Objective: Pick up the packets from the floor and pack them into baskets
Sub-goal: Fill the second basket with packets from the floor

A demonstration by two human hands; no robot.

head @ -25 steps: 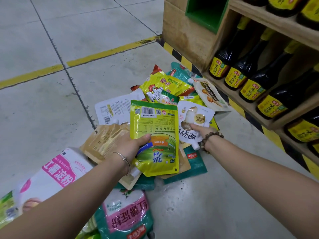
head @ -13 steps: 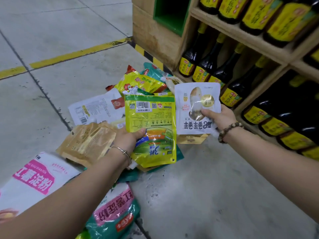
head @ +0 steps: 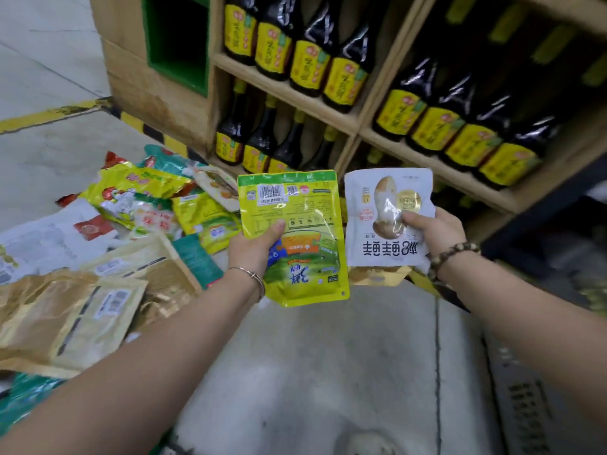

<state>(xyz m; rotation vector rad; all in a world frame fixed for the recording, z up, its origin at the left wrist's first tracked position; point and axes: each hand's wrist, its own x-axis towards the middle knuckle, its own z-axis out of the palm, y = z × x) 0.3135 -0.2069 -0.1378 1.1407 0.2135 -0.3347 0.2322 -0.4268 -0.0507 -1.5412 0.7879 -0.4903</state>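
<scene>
Head view. Left of the shelf (head: pixel 285 90), on the floor (head: pixel 328 356): pile of packets (head: pixel 131 224). Gripped in left hand (head: pixel 253 247), before the shelf: green packet (head: pixel 295 224), thumb across its face. Pinched in right hand (head: pixel 433 231), nearer the shelf: white packet (head: pixel 387 205). No basket in sight; hold both firmly, carry flat, lower in rather than drop.
</scene>
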